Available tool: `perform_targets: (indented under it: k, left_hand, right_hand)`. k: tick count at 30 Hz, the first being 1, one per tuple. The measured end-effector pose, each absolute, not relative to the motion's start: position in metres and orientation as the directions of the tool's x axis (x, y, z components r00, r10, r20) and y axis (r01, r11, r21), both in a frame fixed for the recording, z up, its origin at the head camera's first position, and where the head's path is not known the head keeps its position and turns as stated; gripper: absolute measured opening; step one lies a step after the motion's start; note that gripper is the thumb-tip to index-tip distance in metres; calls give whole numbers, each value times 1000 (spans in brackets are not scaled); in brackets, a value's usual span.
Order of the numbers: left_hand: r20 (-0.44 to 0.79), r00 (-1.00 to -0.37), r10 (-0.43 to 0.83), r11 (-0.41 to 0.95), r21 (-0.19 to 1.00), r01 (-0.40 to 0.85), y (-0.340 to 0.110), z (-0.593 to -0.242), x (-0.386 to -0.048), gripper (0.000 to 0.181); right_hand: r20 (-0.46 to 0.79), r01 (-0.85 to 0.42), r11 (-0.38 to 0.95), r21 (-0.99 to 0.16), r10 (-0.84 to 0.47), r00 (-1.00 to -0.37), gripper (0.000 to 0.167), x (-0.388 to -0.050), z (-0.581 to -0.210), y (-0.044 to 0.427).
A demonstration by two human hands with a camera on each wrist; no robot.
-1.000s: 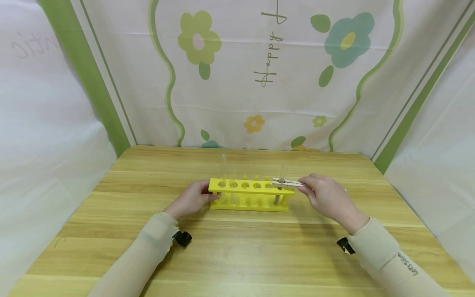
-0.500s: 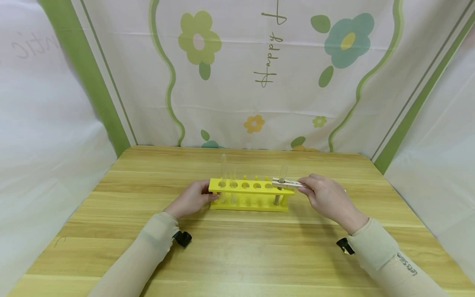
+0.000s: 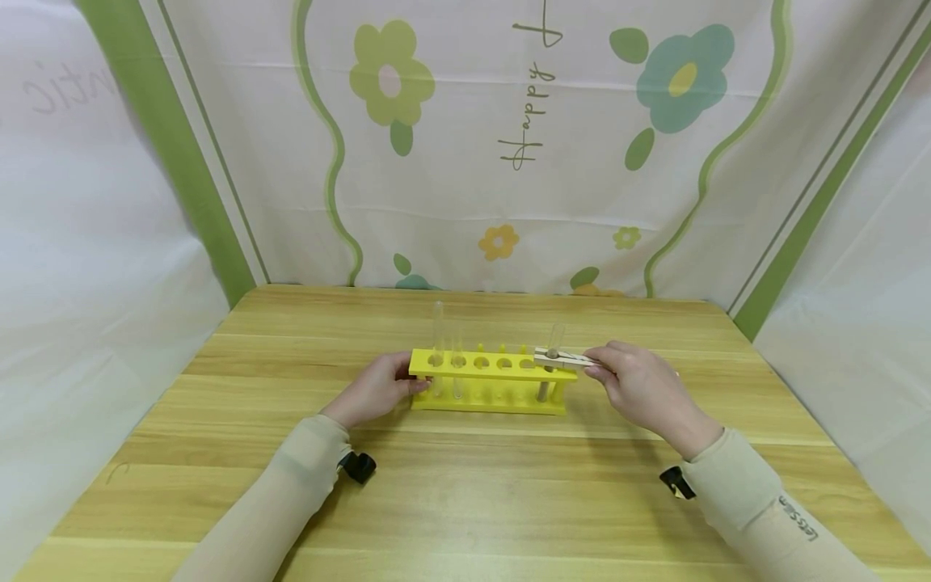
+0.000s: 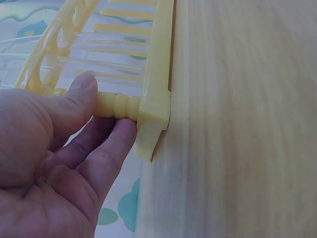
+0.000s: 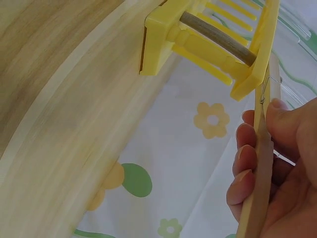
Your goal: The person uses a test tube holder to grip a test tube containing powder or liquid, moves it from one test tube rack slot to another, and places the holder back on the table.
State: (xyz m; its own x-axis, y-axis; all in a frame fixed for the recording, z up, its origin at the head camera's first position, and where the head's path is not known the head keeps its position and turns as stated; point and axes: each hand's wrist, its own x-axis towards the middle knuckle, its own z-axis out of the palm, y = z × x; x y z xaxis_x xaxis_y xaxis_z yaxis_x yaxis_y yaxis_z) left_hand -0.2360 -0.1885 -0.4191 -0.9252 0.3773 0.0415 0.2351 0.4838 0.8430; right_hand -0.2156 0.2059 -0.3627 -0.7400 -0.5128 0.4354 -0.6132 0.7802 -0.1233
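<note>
A yellow test tube rack (image 3: 489, 407) stands on the table in the head view. My left hand (image 3: 373, 391) grips its left end; in the left wrist view the thumb and fingers pinch the rack's end post (image 4: 116, 105). In my right hand (image 3: 646, 388) is a wooden test tube holder (image 5: 261, 168) with a wire spring, fingers curled round its handle. The holder's front end surrounds a glass test tube (image 3: 557, 333) upright in the rack's rightmost hole. Greyish-brown contents (image 5: 218, 38) fill that tube's lower part. Two clear test tubes (image 3: 438, 319) stand in the leftmost holes.
Pale wooden table (image 3: 465, 501) extends around the rack on all sides. Several drying pegs (image 3: 502, 348) rise along the rack's back. A flower-printed cloth (image 3: 451, 178) hangs behind the table, with white cloth at both sides.
</note>
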Motion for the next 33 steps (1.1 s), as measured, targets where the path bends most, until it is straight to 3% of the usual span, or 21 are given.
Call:
perform_targets:
  k: [33]
  left_hand:
    - [39, -923, 383, 476, 848, 234, -189, -419, -236, 22]
  right_hand:
    - [636, -647, 763, 1, -500, -588, 17, -217, -356, 206]
